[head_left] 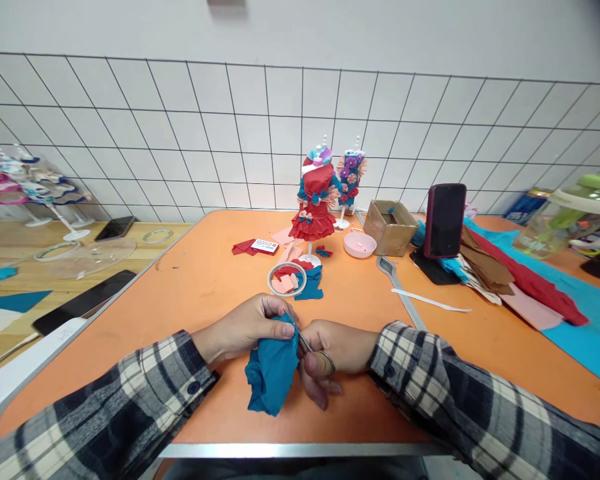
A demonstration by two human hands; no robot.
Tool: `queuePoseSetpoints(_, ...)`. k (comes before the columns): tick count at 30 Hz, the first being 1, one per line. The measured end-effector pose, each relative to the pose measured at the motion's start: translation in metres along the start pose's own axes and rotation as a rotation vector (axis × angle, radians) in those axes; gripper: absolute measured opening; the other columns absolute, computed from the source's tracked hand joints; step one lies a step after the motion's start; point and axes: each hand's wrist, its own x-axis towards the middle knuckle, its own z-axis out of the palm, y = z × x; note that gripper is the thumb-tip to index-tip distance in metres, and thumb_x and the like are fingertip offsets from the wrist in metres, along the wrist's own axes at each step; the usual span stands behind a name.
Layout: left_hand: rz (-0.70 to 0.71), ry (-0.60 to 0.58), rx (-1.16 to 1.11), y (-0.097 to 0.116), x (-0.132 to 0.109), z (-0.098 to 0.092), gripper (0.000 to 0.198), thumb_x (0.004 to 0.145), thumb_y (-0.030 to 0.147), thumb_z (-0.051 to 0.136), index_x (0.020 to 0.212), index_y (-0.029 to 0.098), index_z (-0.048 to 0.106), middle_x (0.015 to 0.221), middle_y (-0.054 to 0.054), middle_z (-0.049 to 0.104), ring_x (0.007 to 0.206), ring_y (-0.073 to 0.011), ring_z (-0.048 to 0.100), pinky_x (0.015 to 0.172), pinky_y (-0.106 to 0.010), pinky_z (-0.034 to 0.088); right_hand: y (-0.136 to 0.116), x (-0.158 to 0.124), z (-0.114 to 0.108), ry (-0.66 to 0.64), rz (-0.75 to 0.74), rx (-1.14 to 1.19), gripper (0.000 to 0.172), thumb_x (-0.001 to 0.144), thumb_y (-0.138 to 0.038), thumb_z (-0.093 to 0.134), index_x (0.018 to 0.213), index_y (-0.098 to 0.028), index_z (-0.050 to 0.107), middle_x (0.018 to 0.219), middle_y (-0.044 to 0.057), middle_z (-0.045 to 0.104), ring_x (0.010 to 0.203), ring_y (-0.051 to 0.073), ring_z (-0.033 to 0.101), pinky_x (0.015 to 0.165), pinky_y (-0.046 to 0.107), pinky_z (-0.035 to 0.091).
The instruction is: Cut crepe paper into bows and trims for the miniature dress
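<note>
My left hand pinches a folded piece of teal crepe paper between thumb and fingers, and the paper hangs down over the orange table. In my right hand is a pair of scissors, with my thumb through a handle loop. Their blades meet the right edge of the paper near my left thumb; the tips are hidden. Just beyond my hands lies a roll of tape around pink paper pieces, with teal scraps beside it. Behind it stands a small dress form in a red paper dress.
A second dress form, a pink bowl and a cardboard box stand at the back. To the right are an upright phone, a white strip, coloured crepe paper and a clear jug. A small box lies left of centre.
</note>
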Motion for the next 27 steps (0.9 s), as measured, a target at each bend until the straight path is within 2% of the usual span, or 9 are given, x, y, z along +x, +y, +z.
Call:
queuePoseSetpoints(3,0.014,0.003,0.008,0.0,0.0,-0.001,0.029,0.058,0.036,0.085,0.066,0.013,0.069,0.069,-0.002,0.066,0.065,-0.0132,0.057,0.063,-0.024,0.044,0.001,0.001,0.0,-0.006,0.063,0.005,0.057,0.074,-0.062,0.063,0.084,-0.006,0.065,0.051,-0.003,0.058,0.034,0.004,0.044,0.033,0.014,0.032)
queuePoseSetpoints(7,0.004,-0.008,0.059,0.0,0.0,0.0,0.03,0.057,0.036,0.086,0.063,0.012,0.069,0.066,-0.002,0.065,0.065,-0.0138,0.057,0.062,-0.024,0.044,0.001,0.0,0.0,-0.042,-0.008,-0.018,0.064,0.074,-0.07,0.056,0.069,-0.006,0.062,0.059,0.003,0.062,0.041,0.005,0.049,0.041,0.016,0.04)
queuePoseSetpoints(9,0.003,-0.005,0.074,0.001,0.0,0.001,0.03,0.057,0.037,0.085,0.064,0.012,0.069,0.066,-0.002,0.065,0.066,-0.0142,0.058,0.063,-0.024,0.044,0.001,-0.001,-0.001,-0.041,-0.009,-0.024,0.064,0.076,-0.07,0.054,0.066,-0.007,0.061,0.057,0.003,0.061,0.04,0.005,0.048,0.039,0.017,0.038)
queuePoseSetpoints(13,0.012,0.0,0.071,0.001,0.001,0.001,0.031,0.056,0.037,0.085,0.065,0.012,0.069,0.068,-0.002,0.066,0.067,-0.0145,0.058,0.065,-0.024,0.045,0.002,0.0,0.0,-0.012,0.057,-0.013,0.057,0.075,-0.064,0.061,0.071,-0.007,0.061,0.052,0.0,0.06,0.036,0.004,0.045,0.035,0.015,0.034)
queuePoseSetpoints(18,-0.018,0.012,0.089,0.002,0.0,0.001,0.031,0.056,0.037,0.086,0.067,0.012,0.069,0.066,-0.002,0.066,0.063,-0.0135,0.057,0.062,-0.024,0.044,0.003,0.003,0.001,0.018,0.021,0.064,0.071,0.062,-0.077,0.059,0.07,-0.007,0.06,0.061,0.008,0.066,0.043,0.008,0.051,0.038,0.017,0.041)
queuePoseSetpoints(21,-0.011,0.022,0.031,0.008,-0.004,0.002,0.037,0.06,0.04,0.083,0.082,0.012,0.071,0.076,-0.005,0.069,0.068,-0.0168,0.061,0.066,-0.026,0.046,0.001,0.003,-0.001,0.086,0.009,0.017,0.07,0.066,-0.077,0.057,0.072,-0.007,0.061,0.061,0.009,0.067,0.043,0.007,0.05,0.039,0.017,0.04)
queuePoseSetpoints(23,0.005,-0.016,-0.052,0.012,-0.007,0.004,0.045,0.063,0.046,0.079,0.092,0.012,0.071,0.08,-0.009,0.07,0.074,-0.0217,0.064,0.07,-0.03,0.048,0.0,0.003,-0.004,0.147,-0.016,-0.005,0.068,0.066,-0.075,0.058,0.073,-0.007,0.061,0.063,0.009,0.068,0.043,0.006,0.049,0.039,0.016,0.04)
queuePoseSetpoints(25,0.007,-0.023,-0.108,0.014,-0.007,0.004,0.05,0.066,0.052,0.075,0.094,0.011,0.071,0.08,-0.01,0.071,0.076,-0.0247,0.064,0.072,-0.034,0.049,0.001,0.003,-0.007,0.172,-0.042,-0.017,0.066,0.067,-0.074,0.06,0.074,-0.008,0.061,0.063,0.009,0.068,0.044,0.007,0.049,0.039,0.016,0.04)
queuePoseSetpoints(27,0.018,0.05,-0.063,0.013,-0.006,0.004,0.043,0.067,0.051,0.075,0.086,0.012,0.071,0.074,-0.008,0.069,0.07,-0.0212,0.062,0.067,-0.03,0.048,0.003,0.003,-0.009,0.164,-0.042,-0.02,0.066,0.067,-0.073,0.06,0.076,-0.008,0.061,0.065,0.009,0.067,0.047,0.007,0.051,0.039,0.015,0.04)
